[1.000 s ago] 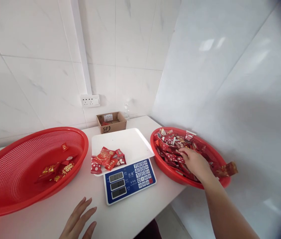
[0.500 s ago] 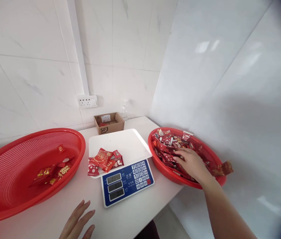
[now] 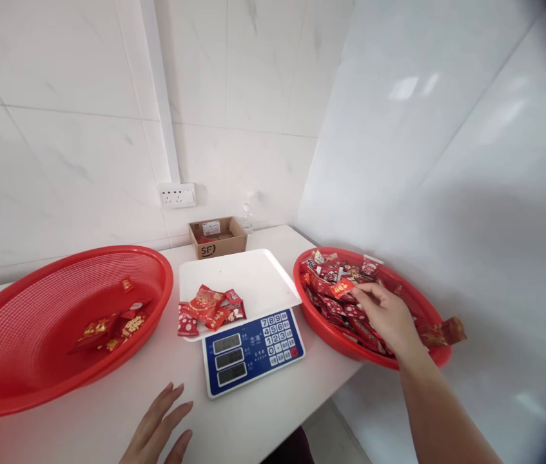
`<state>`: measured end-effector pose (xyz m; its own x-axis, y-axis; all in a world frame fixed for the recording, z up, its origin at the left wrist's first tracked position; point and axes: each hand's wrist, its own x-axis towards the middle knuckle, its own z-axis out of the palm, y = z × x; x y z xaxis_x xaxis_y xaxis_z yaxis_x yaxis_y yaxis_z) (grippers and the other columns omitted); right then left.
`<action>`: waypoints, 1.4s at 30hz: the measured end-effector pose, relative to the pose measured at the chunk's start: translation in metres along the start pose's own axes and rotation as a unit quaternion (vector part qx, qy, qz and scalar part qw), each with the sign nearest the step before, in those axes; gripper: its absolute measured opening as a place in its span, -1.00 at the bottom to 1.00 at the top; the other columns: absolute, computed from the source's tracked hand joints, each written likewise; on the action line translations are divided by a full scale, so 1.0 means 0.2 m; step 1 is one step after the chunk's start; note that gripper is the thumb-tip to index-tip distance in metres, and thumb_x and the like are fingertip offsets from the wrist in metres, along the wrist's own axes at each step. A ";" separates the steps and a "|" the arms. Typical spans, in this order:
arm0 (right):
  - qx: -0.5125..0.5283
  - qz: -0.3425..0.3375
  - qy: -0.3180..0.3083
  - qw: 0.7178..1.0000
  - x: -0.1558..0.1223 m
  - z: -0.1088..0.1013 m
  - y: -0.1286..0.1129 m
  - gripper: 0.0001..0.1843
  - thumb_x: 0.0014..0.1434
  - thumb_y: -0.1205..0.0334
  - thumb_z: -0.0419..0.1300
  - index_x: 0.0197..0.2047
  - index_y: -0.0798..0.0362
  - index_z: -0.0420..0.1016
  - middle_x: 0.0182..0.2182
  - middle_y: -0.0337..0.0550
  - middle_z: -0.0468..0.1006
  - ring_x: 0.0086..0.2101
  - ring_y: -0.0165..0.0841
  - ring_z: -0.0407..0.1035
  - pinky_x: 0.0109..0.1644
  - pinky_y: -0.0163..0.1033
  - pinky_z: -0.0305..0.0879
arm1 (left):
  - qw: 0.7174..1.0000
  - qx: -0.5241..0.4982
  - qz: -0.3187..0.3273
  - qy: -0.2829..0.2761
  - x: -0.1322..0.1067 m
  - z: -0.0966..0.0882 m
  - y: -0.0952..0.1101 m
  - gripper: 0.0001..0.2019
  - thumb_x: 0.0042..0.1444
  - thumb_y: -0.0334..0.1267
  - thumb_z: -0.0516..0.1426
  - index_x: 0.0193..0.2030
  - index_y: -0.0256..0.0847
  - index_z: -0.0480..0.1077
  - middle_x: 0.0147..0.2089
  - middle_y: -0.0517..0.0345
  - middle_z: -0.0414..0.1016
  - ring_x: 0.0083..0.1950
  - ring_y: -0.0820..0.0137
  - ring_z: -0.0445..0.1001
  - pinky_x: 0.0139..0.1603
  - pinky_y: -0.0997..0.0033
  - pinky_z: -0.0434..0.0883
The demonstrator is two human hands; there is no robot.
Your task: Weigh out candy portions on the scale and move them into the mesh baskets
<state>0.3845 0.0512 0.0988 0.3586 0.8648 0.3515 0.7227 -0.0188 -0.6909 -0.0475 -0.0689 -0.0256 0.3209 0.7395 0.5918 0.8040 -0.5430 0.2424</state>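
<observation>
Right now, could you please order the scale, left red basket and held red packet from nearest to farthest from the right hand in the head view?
1. Held red packet, pinched in the right hand.
2. Scale, to the hand's left, in the middle.
3. Left red basket, at the far left.

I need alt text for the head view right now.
The right hand pinches a small red packet over a red plastic basket piled with wrapped packets. The open left hand is near a digital scale whose white tray holds red packets; a perforated red basket stands left.
</observation>
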 end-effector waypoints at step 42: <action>0.101 -0.201 -0.060 0.973 -0.57 0.44 -0.15 -0.68 0.19 -0.02 0.09 -0.30 0.00 0.56 -0.38 -0.14 0.64 -0.36 -0.30 0.53 -0.21 -0.26 0.46 | 0.987 -0.086 -0.119 -0.067 0.07 -0.12 0.27 -0.75 0.25 -0.27 0.07 0.05 -0.11 0.39 0.11 -0.02 0.48 0.22 0.18 0.38 0.17 0.03 0.40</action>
<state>0.2700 -0.0019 0.0237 -0.0090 0.8348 0.5505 0.6544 0.4212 -0.6280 -0.0128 -0.0974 0.0144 0.2059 0.8942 0.3976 0.7717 -0.3982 0.4958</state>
